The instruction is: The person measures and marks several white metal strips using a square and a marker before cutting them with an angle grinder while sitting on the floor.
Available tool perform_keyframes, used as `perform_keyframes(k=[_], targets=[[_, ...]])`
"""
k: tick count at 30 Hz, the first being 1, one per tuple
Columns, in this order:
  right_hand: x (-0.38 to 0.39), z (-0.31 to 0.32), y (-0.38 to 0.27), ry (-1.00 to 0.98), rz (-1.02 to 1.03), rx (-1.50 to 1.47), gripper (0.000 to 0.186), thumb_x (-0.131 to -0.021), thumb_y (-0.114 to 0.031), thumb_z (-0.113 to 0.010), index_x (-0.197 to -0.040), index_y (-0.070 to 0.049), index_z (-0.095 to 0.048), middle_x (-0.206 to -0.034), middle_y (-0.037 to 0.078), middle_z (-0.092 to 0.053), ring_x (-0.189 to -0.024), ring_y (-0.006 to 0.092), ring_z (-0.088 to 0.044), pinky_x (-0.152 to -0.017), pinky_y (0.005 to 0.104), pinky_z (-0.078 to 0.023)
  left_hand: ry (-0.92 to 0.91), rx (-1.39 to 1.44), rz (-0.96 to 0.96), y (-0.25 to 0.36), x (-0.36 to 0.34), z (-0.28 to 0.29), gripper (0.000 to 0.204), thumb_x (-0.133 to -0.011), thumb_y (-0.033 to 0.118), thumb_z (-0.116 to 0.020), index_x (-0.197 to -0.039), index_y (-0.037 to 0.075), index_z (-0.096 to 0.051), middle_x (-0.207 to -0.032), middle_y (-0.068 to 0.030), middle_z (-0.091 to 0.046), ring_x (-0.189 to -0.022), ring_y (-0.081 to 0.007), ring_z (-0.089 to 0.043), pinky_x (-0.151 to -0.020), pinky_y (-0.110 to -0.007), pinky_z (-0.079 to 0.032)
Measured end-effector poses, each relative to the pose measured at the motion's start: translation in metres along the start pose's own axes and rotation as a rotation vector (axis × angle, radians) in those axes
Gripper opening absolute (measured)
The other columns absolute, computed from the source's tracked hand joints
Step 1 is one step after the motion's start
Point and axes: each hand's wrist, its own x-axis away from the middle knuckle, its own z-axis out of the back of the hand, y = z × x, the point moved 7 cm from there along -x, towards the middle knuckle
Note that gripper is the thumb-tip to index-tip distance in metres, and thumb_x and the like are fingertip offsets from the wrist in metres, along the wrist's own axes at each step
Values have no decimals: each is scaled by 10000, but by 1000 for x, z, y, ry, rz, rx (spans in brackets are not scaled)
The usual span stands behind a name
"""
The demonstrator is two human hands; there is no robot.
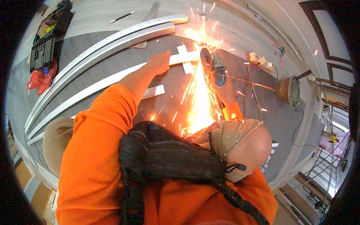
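Note:
My left hand (159, 63) is closed over a long white metal bar (101, 83) near its right end. That end rests across a short white crosspiece (183, 56) on the floor. An angle grinder (218, 70) meets the bar's end, its round disc (205, 59) standing upright. Bright sparks (202, 99) stream from the disc toward my bent right knee (245, 144) and also spray away from me. My right hand is mostly lost in glare behind the grinder, where the orange sleeve (233, 111) leads to the tool. A short white offcut (154, 92) lies near my left forearm.
Two more long pale bars (112, 47) curve along the left. Beyond them are a black toolbox (42, 54), a red plastic bag (43, 79) and a pen (122, 17). On the right sit a power strip (261, 62), a bucket (288, 92) and a trailing cable (296, 131).

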Motion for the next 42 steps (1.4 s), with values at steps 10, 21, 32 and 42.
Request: perform_keyframes(k=[10, 21, 32, 42], targets=[[-6, -3, 5, 12, 41, -27, 823, -743, -229, -799, -1454, -43, -430, -1198, 189, -666, -1115, 354, -630, -960, 418, -487, -26, 26, 24, 2, 0, 4, 491, -813, 168, -772, -1170, 11, -474, -1149, -266, -639, -1078, -434, -639, -905, -496, -528], [-21, -5, 2, -56, -22, -15, 940, -666, -183, -829, -1478, -47, -375, -1373, 260, -526, -1228, 427, -551, -1056, 466, -434, -28, 40, 17, -1, -7, -4, 507, -819, 167, -782, -1188, 18, -466, -1154, -264, -639, -1079, -437, -634, -901, -494, -524], [-22, -1, -7, -50, -6, -103, 757, -716, -264, -809, -1347, 12, -495, -1200, 227, -650, -1087, 358, -638, -949, 413, -485, -47, 18, 18, 1, -7, -1, 517, -822, 189, -787, -1179, 17, -455, -1164, -282, -631, -1091, -435, -633, -909, -497, -523], [-26, -4, -6, -82, -162, -39, 711, -702, -276, -832, -1287, -5, -531, -1150, 233, -670, -1081, 407, -646, -947, 455, -500, -102, 83, -34, -5, -9, -1, 647, -800, 322, -815, -1259, -2, -494, -1193, -267, -632, -1123, -443, -617, -953, -486, -503]])
